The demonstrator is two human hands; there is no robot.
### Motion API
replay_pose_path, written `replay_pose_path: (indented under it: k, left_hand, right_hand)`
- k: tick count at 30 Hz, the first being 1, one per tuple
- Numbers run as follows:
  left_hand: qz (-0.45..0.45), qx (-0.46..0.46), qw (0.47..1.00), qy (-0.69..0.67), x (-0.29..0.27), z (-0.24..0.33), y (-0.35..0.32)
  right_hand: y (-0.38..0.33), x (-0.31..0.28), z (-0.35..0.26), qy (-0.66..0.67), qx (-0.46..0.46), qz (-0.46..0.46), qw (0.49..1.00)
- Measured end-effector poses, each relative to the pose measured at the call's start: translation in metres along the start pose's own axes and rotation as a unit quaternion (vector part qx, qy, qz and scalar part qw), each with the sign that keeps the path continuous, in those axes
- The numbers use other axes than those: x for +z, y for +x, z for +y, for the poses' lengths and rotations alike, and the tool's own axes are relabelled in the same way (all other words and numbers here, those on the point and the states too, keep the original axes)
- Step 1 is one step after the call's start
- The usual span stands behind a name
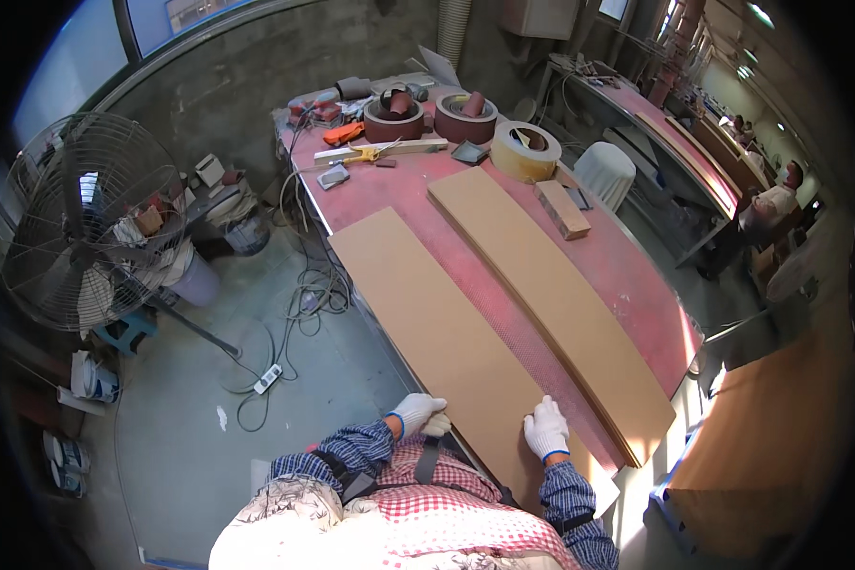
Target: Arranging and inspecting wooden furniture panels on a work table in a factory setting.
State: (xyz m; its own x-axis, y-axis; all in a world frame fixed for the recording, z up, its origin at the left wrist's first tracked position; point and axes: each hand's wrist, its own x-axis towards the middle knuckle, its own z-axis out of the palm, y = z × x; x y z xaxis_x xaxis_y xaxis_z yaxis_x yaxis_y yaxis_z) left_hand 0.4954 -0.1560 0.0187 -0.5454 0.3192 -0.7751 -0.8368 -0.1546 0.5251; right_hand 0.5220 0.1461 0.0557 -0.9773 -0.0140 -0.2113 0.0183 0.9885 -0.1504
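A long tan board (446, 332) lies lengthwise on the red-topped table (627, 294), its near end close to my body. My left hand (418, 415), in a white glove, is closed at the board's left edge. My right hand (546, 429), gloved the same way, has its fingers curled at the right edge; their tips are partly hidden. To the right, a second stack of long tan boards (560, 313) lies nearly parallel, with a strip of red tabletop showing between.
Abrasive rolls (465, 116), a tape roll (525, 152), a small wooden block (562, 211) and scissors (366, 152) occupy the table's far end. A large caged fan (90, 223) stands left, beside floor cables and a power strip (268, 378). Another person (769, 209) sits far right.
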Motion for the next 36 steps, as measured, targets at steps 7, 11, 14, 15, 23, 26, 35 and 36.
replay_pose_path:
  k: [7, 11, 14, 15, 23, 26, 35, 36]
  left_hand:
    - [-0.066, 0.033, 0.993, 0.092, 0.026, 0.051, -0.039]
    - [-0.063, 0.093, 0.99, 0.081, 0.029, 0.059, -0.028]
    - [-0.132, 0.118, 0.984, -0.023, 0.053, 0.082, -0.046]
    - [-0.15, 0.11, 0.982, -0.006, 0.059, 0.087, -0.048]
    - [-0.189, 0.175, 0.966, -0.013, 0.105, 0.137, -0.043]
    - [-0.225, 0.173, 0.957, 0.053, 0.132, 0.147, 0.015]
    - [-0.226, 0.131, 0.965, 0.029, 0.163, 0.164, 0.158]
    - [-0.232, 0.127, 0.964, 0.036, 0.164, 0.167, 0.164]
  right_hand:
    - [-0.034, -0.028, -0.002, 0.329, 0.107, 0.068, 0.936]
    - [-0.063, -0.046, 0.002, 0.499, 0.165, 0.157, 0.836]
    - [-0.1, -0.084, -0.012, 0.633, 0.199, 0.368, 0.651]
    - [-0.116, -0.074, 0.027, 0.707, 0.105, 0.352, 0.604]
    - [-0.225, -0.106, 0.019, 0.598, 0.341, 0.64, 0.341]
    - [-0.258, -0.092, 0.003, 0.547, 0.397, 0.662, 0.325]
    - [-0.32, -0.017, -0.063, 0.485, 0.507, 0.666, 0.253]
    - [-0.325, -0.013, -0.068, 0.481, 0.52, 0.659, 0.253]
